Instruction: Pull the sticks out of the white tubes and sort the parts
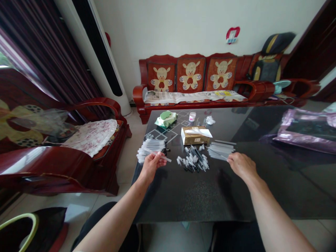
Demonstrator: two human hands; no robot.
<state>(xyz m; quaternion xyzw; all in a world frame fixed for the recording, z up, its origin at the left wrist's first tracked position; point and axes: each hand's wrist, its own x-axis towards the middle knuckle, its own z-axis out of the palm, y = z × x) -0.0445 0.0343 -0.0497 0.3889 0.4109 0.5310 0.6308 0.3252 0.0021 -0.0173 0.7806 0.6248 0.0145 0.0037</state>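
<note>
- Black, glossy tabletop gives round plastic little grip: the bundle of whitish translucent pens with black ends lies close to the left edge, so a nudge from the wrist could roll some to the floor.
- The row of clear plastic tubes on the right could fan out if the fingers drag one sideways while its neighbours lie against it.
- In the middle, the loose heap of thin black refills and small clear caps, just near of the gold cardboard tissue box, could scatter if a forearm sweeps across; the short caps seem likeliest to roll.
- The left hand is mostly closed, thumb and fingers pinching a slim translucent tube above the left bundle's near side; a loose pinch could let it slip.
- The right hand is curled, fingertips at the right end of the row; whether it grips a tube I cannot tell.
</note>
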